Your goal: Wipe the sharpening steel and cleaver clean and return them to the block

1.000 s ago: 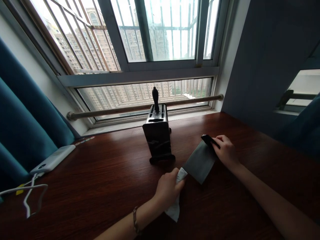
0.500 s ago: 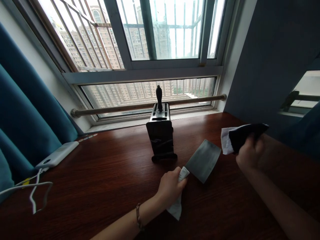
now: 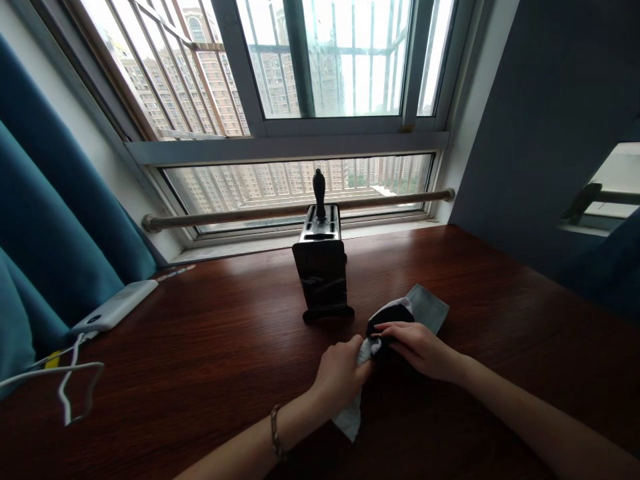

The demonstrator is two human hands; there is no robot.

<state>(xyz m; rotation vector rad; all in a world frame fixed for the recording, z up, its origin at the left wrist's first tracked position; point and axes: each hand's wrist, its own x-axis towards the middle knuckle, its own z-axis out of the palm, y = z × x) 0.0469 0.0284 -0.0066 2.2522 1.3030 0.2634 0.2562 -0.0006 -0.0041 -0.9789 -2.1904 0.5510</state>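
My left hand [image 3: 337, 370] is wrapped round the handle of a cleaver, with a white cloth [image 3: 351, 417] between palm and handle. The cleaver's broad grey blade [image 3: 431, 310] points away to the right, low over the brown tabletop. In my right hand [image 3: 425, 350] is a black-and-white cloth [image 3: 393, 315], pressed on the blade close to the handle and covering that part. The fingers of both hands are closed and nearly meet. Beyond them stands a black knife block [image 3: 323, 273] with one dark handle [image 3: 319, 190] sticking up.
A white power strip [image 3: 117, 307] with white cables [image 3: 75, 380] lies at the left, by the blue curtain [image 3: 65, 200]. Behind the wooden tabletop [image 3: 210, 320], a horizontal rail [image 3: 235, 217] crosses the barred window. A dark wall [image 3: 535, 153] stands at the right.
My right hand has swung in from the right with the black-and-white cloth and now touches the cleaver's blade near its handle. The left hand has stayed on the handle.
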